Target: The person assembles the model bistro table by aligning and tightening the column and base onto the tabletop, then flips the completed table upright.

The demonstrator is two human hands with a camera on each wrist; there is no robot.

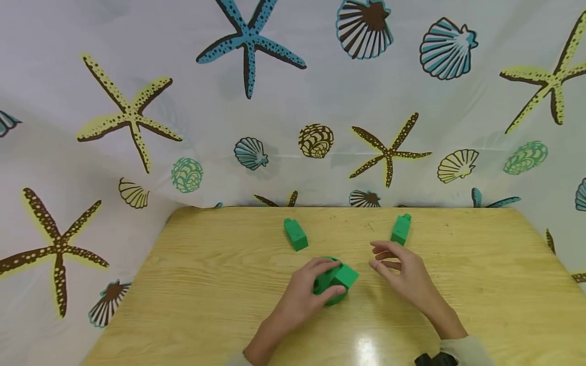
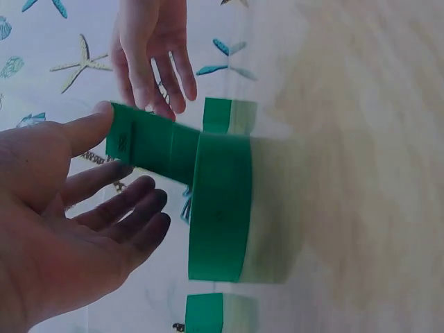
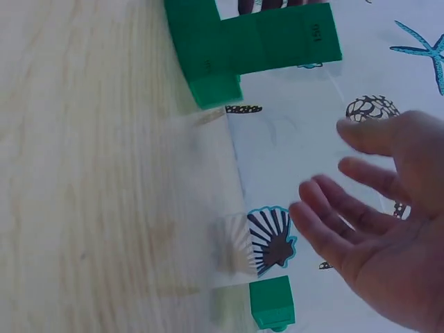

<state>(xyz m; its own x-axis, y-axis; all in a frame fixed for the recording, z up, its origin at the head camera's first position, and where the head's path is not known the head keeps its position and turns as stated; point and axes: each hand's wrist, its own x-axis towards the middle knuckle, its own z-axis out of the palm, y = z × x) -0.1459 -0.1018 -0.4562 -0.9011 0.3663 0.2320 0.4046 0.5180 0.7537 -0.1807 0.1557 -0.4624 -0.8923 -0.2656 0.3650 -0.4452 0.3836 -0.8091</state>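
Observation:
A green rectangular block [image 1: 345, 276] stands upright on a thick round green base [image 1: 336, 299], which rests on the wooden table. My left hand [image 1: 305, 287] reaches around the block, thumb on one side and index finger on the other, pinching it near the top. In the left wrist view the thumb tip lies at the end of the block [image 2: 152, 142] and the other fingers spread beside it, above the round base [image 2: 220, 208]. Off to the right, my right hand [image 1: 405, 272] hovers with loosely bent fingers, holding nothing.
Two more green blocks with a small knob at one end lie farther back, one at left [image 1: 296, 235] and one at right [image 1: 401, 229], just beyond the right hand. Behind the wooden table [image 1: 220, 284] hangs a white cloth [image 1: 293, 107] printed with starfish and shells.

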